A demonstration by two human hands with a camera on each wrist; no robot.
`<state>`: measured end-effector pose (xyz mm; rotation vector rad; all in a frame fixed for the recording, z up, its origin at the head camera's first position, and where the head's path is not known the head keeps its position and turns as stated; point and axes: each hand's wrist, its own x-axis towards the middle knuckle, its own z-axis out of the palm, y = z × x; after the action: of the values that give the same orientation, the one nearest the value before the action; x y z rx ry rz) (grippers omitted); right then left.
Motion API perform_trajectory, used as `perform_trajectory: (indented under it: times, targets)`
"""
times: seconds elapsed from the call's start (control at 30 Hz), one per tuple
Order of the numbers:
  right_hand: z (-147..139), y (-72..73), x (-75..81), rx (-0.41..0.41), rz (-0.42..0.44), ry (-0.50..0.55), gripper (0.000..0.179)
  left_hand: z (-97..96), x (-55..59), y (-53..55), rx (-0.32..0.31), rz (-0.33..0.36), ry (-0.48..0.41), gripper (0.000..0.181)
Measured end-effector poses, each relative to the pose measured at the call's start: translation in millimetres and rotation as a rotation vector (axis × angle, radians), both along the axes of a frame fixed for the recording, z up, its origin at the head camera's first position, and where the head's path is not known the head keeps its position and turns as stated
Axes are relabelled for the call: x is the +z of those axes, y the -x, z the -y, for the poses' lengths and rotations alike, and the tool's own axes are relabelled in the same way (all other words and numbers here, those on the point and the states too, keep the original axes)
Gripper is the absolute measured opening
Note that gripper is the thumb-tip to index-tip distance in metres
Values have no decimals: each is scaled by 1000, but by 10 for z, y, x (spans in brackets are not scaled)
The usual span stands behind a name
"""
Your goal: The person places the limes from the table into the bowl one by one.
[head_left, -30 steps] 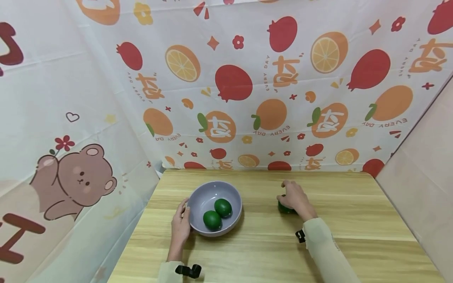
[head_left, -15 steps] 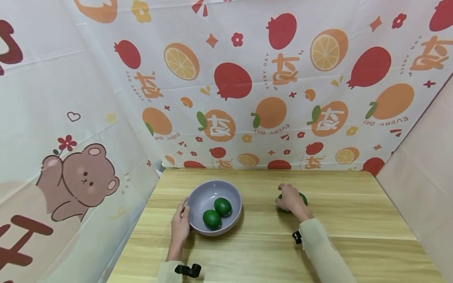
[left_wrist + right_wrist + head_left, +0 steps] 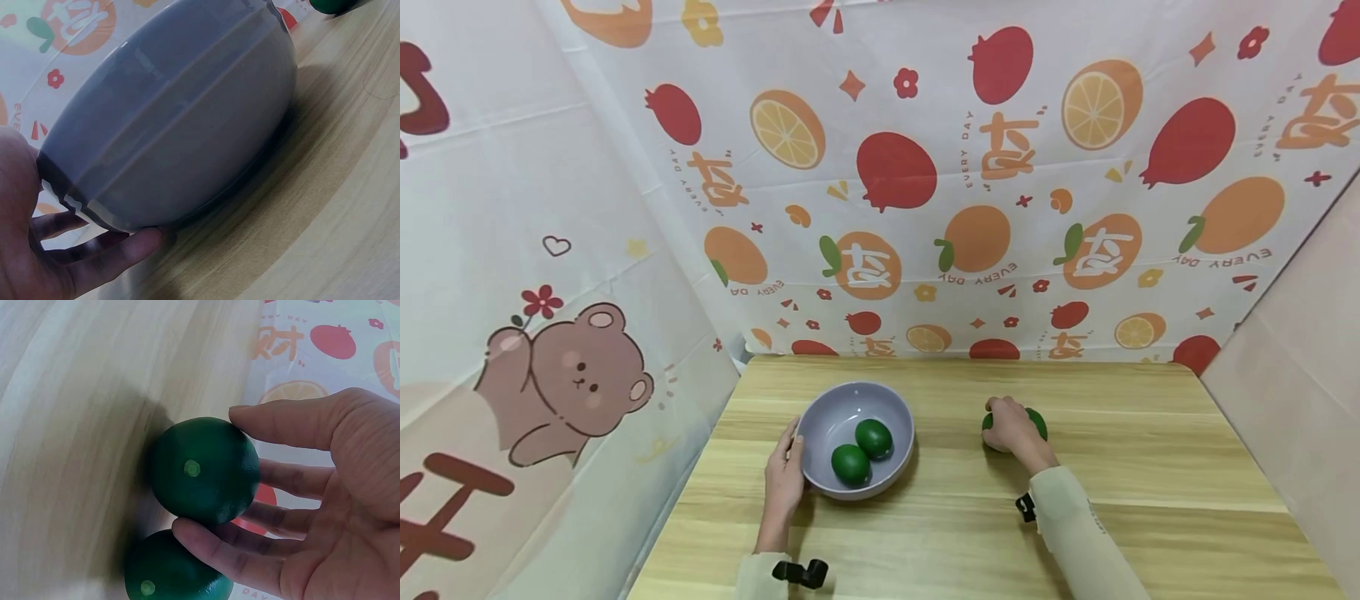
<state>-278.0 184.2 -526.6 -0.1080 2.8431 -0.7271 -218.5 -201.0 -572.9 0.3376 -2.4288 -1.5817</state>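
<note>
My left hand grips the left side of a lavender-grey bowl; in the left wrist view its fingers curl at the bowl's lower side. Inside, two dark green limes lie side by side, a back lime and a front lime. To the right of the bowl, my right hand holds a third lime between thumb and fingers, close to the tabletop. Another lime sits right beside it, by my index finger, and shows past the hand's right side in the head view.
The wooden table reaches back to a fruit-print curtain. A bear-print curtain hangs along the left and a plain pale one along the right. Black wrist straps sit over the sleeves.
My right hand has moved slightly left and come round one lime; the lime beside it now shows on the hand's right. My left hand and the bowl have stayed put.
</note>
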Motion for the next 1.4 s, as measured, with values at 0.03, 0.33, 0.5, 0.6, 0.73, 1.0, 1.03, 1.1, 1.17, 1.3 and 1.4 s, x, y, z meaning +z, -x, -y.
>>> perform_trajectory:
  times: [0.03,0.33,0.5,0.6,0.73,1.0,1.03,1.1,1.17,1.3,1.4]
  targets:
    - [3,1,-2,-2,3,-2,48,0,-1,0,-1,-1,-3,48]
    - [28,9,-53,3,16,-16,50,3,-13,12,-13,14,-32,50]
    - [37,16,-60,17,1,-6,51,-1,-2,12,-15,27,-40,50]
    - [45,19,-59,18,-7,0,50,-9,12,23,-13,14,-40,49]
    - [53,31,-61,14,-3,4,51,-16,18,36,-8,4,-41,48]
    - [59,44,-48,15,3,13,50,-29,15,39,-12,3,-41,48]
    - [61,45,-42,16,-1,15,51,-30,12,37,-11,0,-40,48]
    - [65,52,-31,18,-9,18,51,-30,11,33,-9,-4,-39,47]
    - [68,56,-7,20,-17,25,52,-27,7,23,-8,-3,-37,48]
    - [60,62,54,25,-40,41,53,-22,-3,9,-12,5,-43,48]
    - [54,67,99,25,-73,52,53,-21,-12,1,-18,4,-51,49]
